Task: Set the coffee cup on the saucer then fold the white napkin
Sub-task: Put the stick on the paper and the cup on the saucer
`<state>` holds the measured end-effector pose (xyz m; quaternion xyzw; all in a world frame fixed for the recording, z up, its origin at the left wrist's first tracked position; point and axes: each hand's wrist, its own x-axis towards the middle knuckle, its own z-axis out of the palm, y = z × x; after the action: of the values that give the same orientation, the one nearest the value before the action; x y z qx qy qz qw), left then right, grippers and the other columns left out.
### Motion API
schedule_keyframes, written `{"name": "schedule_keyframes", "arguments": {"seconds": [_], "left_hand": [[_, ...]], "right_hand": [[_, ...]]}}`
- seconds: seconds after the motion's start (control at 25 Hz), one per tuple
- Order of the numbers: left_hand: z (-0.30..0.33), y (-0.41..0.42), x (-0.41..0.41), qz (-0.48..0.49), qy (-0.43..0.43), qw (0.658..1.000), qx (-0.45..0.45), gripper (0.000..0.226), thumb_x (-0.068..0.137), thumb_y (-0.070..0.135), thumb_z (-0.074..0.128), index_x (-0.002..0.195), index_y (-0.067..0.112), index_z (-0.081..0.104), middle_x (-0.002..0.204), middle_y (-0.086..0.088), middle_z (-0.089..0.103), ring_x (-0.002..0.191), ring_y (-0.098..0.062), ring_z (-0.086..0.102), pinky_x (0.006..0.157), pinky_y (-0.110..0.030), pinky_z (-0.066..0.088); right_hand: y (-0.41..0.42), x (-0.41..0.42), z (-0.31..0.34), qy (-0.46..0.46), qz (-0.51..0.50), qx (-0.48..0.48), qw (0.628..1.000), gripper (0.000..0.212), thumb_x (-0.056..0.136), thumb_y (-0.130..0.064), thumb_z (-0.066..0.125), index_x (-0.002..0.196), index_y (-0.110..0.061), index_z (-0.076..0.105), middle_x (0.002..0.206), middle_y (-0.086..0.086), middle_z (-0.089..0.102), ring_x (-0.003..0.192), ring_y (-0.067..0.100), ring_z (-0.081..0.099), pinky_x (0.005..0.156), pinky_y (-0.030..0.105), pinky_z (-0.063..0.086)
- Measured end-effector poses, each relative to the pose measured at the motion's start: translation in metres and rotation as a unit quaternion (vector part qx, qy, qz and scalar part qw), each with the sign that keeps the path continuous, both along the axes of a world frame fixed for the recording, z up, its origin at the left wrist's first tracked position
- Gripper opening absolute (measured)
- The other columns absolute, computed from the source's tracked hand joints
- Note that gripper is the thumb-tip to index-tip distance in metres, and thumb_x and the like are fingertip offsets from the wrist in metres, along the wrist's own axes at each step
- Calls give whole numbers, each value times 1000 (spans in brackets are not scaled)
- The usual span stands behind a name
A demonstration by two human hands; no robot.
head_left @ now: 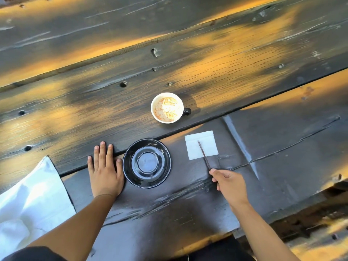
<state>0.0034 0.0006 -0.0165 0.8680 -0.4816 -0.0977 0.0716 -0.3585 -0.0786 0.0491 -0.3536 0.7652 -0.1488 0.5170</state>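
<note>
A dark, weathered plank worktop [188, 59] fills the view, streaked with warm orange light. At its near-left edge, left of the left forearm, lies a large crumpled white cloth [32, 200].

The black saucer [130, 178] sits bare on the worktop just beside the left hand [104, 171], on that hand's thumb side, with the thumb at or almost at its rim. That hand lies flat, palm down, fingers straight and slightly spread, holding nothing.

The coffee cup [167, 107], white inside with a dark handle pointing right, stands on the worktop beyond the saucer and apart from it, farther out than either hand reaches; it holds pale foam speckled with orange.

The white napkin [209, 143] lies flat and unfolded just beyond the right hand [228, 182], to the right of the saucer.

The right hand is curled, pinching the near end of a thin dark stick [204, 155] between thumb and fingers. The stick slants away from that hand, its far end lying over the napkin.
</note>
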Motion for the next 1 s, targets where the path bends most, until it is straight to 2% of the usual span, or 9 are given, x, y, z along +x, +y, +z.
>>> {"name": "schedule_keyframes", "arguments": {"seconds": [0.16, 0.48, 0.76, 0.84, 1.0], "left_hand": [[-3, 1, 1, 0, -1, 1000, -5, 63, 101, 44, 26, 156, 15, 33, 168, -5, 22, 157, -22, 10, 128, -46, 5], [-2, 1, 1, 4, 5, 1000, -13, 62, 101, 44, 27, 156, 15, 33, 168, -5, 23, 157, -22, 10, 127, -45, 4], [-2, 2, 1, 0, 6, 1000, -15, 61, 102, 43, 25, 156, 15, 33, 168, -5, 22, 157, -22, 10, 127, -47, 5], [-1, 2, 1, -1, 5, 1000, -13, 61, 102, 44, 25, 156, 16, 32, 168, -5, 22, 157, -22, 10, 127, -47, 5], [-1, 2, 2, -1, 6, 1000, -9, 62, 102, 44, 24, 157, 16, 31, 169, -4, 21, 158, -21, 8, 127, -48, 6]], "right_hand": [[0, -3, -3, 37, 25, 8, 999, 33, 86, -40, 76, 63, -16, 75, 61, 2, 72, 46, 10, 55, 56, 29, 47], [-2, -6, -2, 78, 47, 26, 995, 39, 82, -44, 80, 56, -16, 71, 54, -3, 70, 40, 3, 57, 55, 24, 45], [-18, -1, 4, 61, 41, -2, 997, 30, 89, -34, 70, 68, -13, 74, 54, -11, 66, 41, 3, 53, 50, 20, 45], [-38, 9, 7, 34, 55, -23, 998, 24, 89, -28, 66, 71, -14, 75, 58, -9, 67, 43, 4, 53, 54, 22, 44], [-97, 39, 13, -3, 108, -66, 992, 21, 92, -20, 60, 78, -21, 75, 66, -6, 68, 46, 3, 55, 51, 15, 41]]}}
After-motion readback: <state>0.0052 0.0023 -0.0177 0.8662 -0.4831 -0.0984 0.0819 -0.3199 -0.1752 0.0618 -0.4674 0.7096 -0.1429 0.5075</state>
